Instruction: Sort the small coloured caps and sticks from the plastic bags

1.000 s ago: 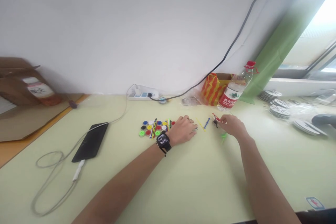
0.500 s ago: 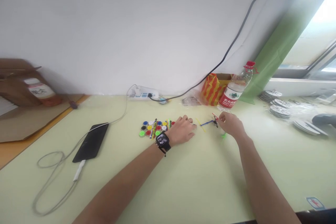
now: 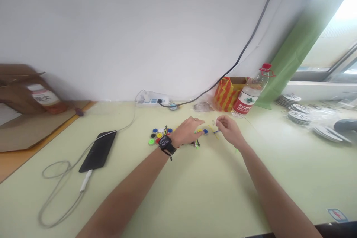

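Observation:
My left hand [image 3: 187, 132], with a black watch [image 3: 165, 142] on its wrist, hovers over or rests among small coloured discs [image 3: 158, 135], its fingers stretched apart. It hides part of them. Just past its fingertips lies a blue disc [image 3: 205, 131]. Dark and green thin pieces [image 3: 197, 144] show below the palm. My right hand [image 3: 229, 129] is closed in a pinch on a thin white stick [image 3: 216, 118]. Between the hands lie a thin yellow rod [image 3: 213, 132] and a blue rod [image 3: 217, 131], partly behind the right fingers.
A power strip [image 3: 152, 99], a red-and-yellow bag [image 3: 224, 95] and a water bottle [image 3: 247, 98] stand along the wall. A black phone [image 3: 97, 151] with a white cable lies left. Stacked white discs [image 3: 299, 116] sit at right, a cardboard box [image 3: 16, 130] far left.
My right hand has moved left and now pinches a white stick; the red and dark piece near it is gone from there. My left hand has shifted slightly left, uncovering a blue disc.

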Action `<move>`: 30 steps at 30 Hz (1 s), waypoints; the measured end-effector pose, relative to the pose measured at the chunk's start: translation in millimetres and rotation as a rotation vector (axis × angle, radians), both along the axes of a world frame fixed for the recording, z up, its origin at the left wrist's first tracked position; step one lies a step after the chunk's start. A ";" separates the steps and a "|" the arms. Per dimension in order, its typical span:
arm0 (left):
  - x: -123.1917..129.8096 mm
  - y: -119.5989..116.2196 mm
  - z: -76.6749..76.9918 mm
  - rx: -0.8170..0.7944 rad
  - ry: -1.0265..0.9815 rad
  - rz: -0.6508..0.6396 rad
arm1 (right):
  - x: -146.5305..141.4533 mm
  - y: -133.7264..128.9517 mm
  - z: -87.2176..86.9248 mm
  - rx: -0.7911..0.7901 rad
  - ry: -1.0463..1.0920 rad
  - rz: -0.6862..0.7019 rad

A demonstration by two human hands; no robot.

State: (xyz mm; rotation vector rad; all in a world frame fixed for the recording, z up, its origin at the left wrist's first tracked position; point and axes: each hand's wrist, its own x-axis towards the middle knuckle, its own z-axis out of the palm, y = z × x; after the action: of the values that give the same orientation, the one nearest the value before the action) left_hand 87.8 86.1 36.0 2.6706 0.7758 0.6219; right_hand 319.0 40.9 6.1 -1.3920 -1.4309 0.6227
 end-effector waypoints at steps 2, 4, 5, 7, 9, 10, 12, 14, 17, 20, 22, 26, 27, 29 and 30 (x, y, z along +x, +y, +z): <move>-0.7 0.7 4.9 -0.092 -0.149 -0.021 | -13.4 -3.0 2.5 -0.053 0.133 0.097; -0.1 0.3 8.3 -0.169 -0.240 -0.066 | -24.9 -6.7 5.7 -0.090 0.235 0.171; 0.5 -0.2 9.2 -0.192 -0.267 -0.087 | -29.6 -8.4 7.2 -0.102 0.279 0.197; 2.1 -1.2 9.6 -0.211 -0.304 -0.115 | -36.4 -11.0 9.4 -0.122 0.349 0.226; 3.5 -1.6 9.0 -0.216 -0.329 -0.127 | -39.9 -12.3 10.1 -0.134 0.388 0.242; 3.8 -1.4 8.6 -0.218 -0.336 -0.133 | -40.7 -12.5 10.1 -0.138 0.397 0.252; 3.8 -0.3 8.1 -0.219 -0.339 -0.148 | -41.1 -12.7 10.2 -0.146 0.397 0.280; 3.2 1.1 7.9 -0.219 -0.330 -0.160 | -40.8 -13.3 11.1 -0.156 0.378 0.312; 2.7 1.5 7.1 -0.221 -0.309 -0.158 | -41.2 -15.7 14.3 -0.165 0.319 0.342; 4.4 -1.7 4.7 -0.255 -0.293 -0.157 | -42.2 -18.6 17.5 -0.170 0.187 0.335; 6.5 -4.8 2.7 -0.263 -0.273 -0.145 | -41.2 -19.0 17.5 -0.162 0.088 0.323; 9.6 -9.4 -0.5 -0.208 -0.188 -0.120 | -29.0 -12.5 9.7 -0.196 -0.007 0.218; 9.8 -10.1 -1.3 -0.194 -0.175 -0.114 | -23.8 -9.7 6.6 -0.198 -0.018 0.177; 9.8 -11.2 -3.5 -0.168 -0.157 -0.102 | -12.7 -3.8 0.0 -0.156 -0.055 0.088; 9.7 -11.8 -5.1 -0.154 -0.135 -0.103 | -7.7 -1.1 -3.3 -0.113 -0.086 0.038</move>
State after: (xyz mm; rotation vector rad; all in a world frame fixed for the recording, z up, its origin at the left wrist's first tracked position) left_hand 97.5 74.3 30.9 2.4822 0.6186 0.6788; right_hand 311.4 39.8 2.8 -1.4982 -1.5130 0.6845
